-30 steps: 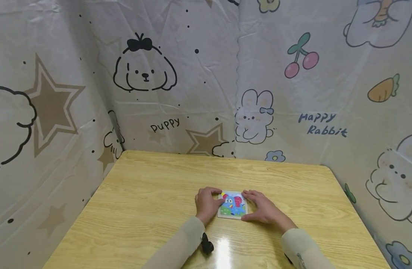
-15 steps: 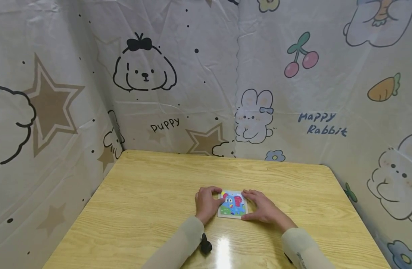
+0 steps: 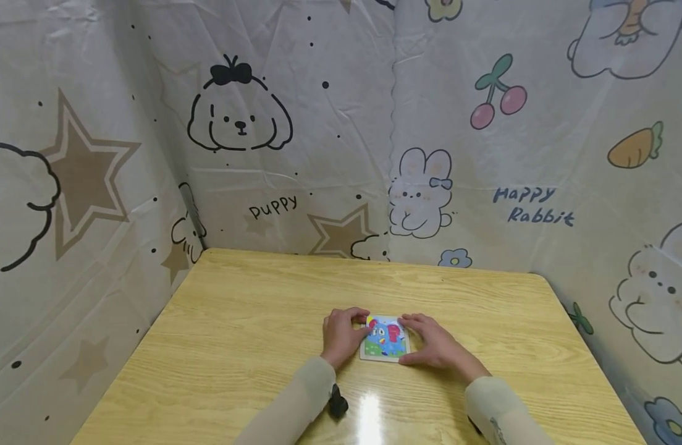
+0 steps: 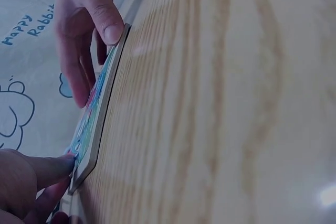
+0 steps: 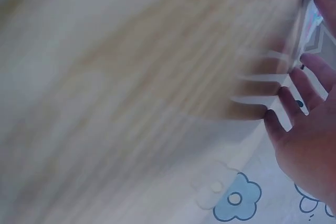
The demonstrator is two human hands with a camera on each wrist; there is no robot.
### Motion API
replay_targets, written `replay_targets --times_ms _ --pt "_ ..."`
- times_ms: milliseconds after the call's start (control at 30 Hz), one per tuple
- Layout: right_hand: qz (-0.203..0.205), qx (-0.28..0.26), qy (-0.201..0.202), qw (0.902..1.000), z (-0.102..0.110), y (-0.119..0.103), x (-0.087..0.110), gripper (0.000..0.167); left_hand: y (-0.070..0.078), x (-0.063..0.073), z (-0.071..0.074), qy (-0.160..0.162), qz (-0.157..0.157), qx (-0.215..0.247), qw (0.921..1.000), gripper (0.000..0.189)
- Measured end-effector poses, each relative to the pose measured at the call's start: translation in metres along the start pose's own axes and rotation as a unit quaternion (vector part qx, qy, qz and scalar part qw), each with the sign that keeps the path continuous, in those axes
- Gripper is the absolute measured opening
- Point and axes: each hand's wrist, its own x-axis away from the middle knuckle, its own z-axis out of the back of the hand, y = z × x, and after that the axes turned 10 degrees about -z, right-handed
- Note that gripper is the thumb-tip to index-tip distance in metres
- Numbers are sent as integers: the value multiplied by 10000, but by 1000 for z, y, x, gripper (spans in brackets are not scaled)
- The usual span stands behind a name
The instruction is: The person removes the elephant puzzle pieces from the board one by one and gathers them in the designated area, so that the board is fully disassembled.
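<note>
A small square picture puzzle (image 3: pixel 382 349), showing a blue elephant with pink ears in a pale frame, lies flat on the wooden table. At its left side, my left hand (image 3: pixel 342 337) grips the board, thumb on the picture's edge and fingers curled round the far-left corner. My right hand (image 3: pixel 438 343) holds the right side, its thumb at the near corner and fingers at the far corner. In the left wrist view the puzzle (image 4: pixel 97 116) shows edge-on, low against the tabletop. The right wrist view shows several right-hand fingertips touching the table beside the board.
The light wooden table (image 3: pixel 252 309) reaches back to a patterned cloth (image 3: pixel 341 142) that surrounds it on the left, back and right. A small black object (image 3: pixel 338 403) hangs at the left cuff. Light glares off the table near the front.
The left hand and sleeve have shifted very slightly, and the left fingers reach a little further over the far-left corner. The right hand and puzzle stay almost still.
</note>
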Motion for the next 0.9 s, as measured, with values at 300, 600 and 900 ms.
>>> replay_targets --times_ms 300,600,900 --pt "226 153 276 9992 -7 -7 -7 77 -4 -2 1 -115 -74 27 9999 23" --pt "131 248 268 9992 -10 -14 -10 76 -3 -2 4 -213 -157 24 9996 23" --pt "56 304 236 9992 -7 -18 -10 76 -3 -5 5 -229 -189 154 9994 22"
